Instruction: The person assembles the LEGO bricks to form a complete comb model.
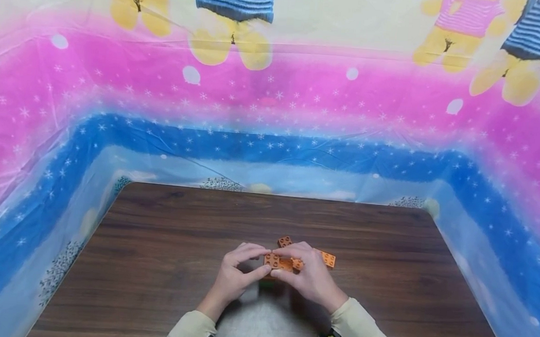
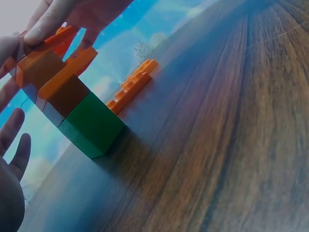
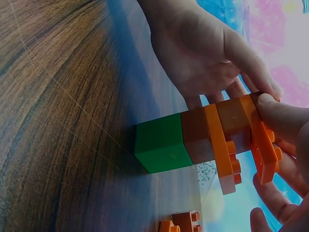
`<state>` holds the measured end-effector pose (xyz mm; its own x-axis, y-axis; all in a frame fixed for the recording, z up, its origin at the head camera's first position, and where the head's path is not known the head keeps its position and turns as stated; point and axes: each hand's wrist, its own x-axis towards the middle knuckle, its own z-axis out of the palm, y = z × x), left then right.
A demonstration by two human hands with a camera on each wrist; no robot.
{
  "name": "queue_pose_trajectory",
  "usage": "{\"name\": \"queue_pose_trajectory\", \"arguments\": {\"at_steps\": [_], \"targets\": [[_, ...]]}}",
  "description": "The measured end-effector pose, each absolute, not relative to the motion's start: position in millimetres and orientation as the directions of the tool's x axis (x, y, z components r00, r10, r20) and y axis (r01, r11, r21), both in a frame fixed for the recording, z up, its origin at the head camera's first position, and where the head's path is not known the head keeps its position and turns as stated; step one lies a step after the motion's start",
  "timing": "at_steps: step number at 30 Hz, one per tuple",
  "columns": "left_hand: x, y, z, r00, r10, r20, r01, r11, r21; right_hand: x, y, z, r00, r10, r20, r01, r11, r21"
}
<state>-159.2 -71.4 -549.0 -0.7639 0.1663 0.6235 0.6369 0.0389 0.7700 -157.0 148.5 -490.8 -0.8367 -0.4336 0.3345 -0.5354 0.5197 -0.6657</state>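
Note:
A tower of toy building bricks stands on the table between both hands. Its base is a green brick [image 3: 161, 142], with brown bricks [image 3: 195, 135] and orange plates [image 3: 222, 152] layered above it. Both orange plates jut out to the right-hand side. On top sits a brown brick [image 1: 271, 260] with studs upward. My left hand [image 1: 237, 270] pinches this brick between thumb and forefinger from the left. From the right, my right hand [image 1: 309, 273] grips the same top brick with its thumb and forefinger, its other fingers spread near the upper orange plate.
Behind the tower, a loose brown brick [image 1: 285, 241] and an orange plate [image 1: 328, 258] lie on the dark wooden table [image 1: 160, 285]. Patterned cloth [image 1: 271, 148] hangs around the table's far and side edges.

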Motion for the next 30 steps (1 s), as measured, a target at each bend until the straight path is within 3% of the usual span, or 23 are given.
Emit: {"name": "queue_pose_trajectory", "arguments": {"at_steps": [7, 14, 25, 30], "targets": [[-159, -70, -550, -0.763, 0.164, 0.625, 0.636, 0.022, 0.771, -156, 154, -490, -0.842, -0.430, 0.326, -0.525, 0.514, -0.678], [-160, -69, -553, -0.787, 0.157, 0.597, 0.610, 0.044, 0.791, -158, 172, -487, -0.867, -0.346, 0.358, -0.495, 0.524, -0.693], [-157, -70, -558, -0.787, 0.153, 0.597, 0.610, 0.049, 0.791, -171, 216, -494, -0.893, -0.250, 0.375, -0.447, 0.604, -0.660], [-157, -69, -558, -0.795, 0.147, 0.589, 0.600, 0.046, 0.798, -180, 233, -505, -0.924, -0.217, 0.314, -0.373, 0.686, -0.624]]}}
